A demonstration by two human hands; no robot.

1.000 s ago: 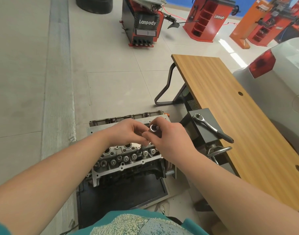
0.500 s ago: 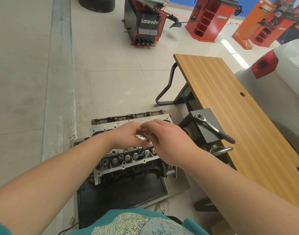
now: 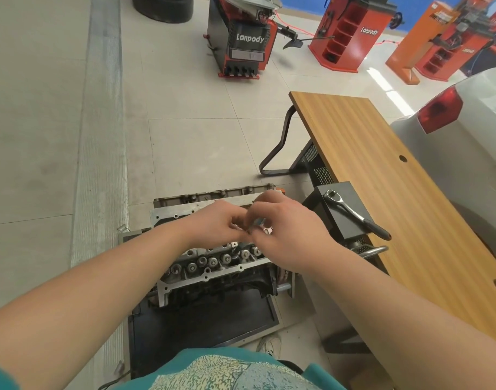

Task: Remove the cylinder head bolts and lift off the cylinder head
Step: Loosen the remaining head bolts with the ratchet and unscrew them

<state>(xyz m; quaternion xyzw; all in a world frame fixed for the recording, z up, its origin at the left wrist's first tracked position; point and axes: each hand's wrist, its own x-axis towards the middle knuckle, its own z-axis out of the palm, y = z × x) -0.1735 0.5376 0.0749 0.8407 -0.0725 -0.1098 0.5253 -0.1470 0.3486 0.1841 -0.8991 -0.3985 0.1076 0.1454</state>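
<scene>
- Cylinder head [image 3: 213, 261] is seen low in the view, mounted on an engine stand above a dark tray [image 3: 202, 325] on the floor; its far end is covered by the hands.
- Left hand [image 3: 216, 225] and right hand [image 3: 286, 229] are brought together above the head, fingertips meeting around a small metal part [image 3: 258, 222].
- That part is mostly hidden by curled fingers; what it is cannot be made out.
- Whether any bolt is seated under the hands cannot be told.
- A ratchet wrench [image 3: 353, 213] is laid on a black box [image 3: 332, 220] beside the wooden worktop [image 3: 396, 192].
- A white car [image 3: 472, 142] is cut off at the right edge.
</scene>
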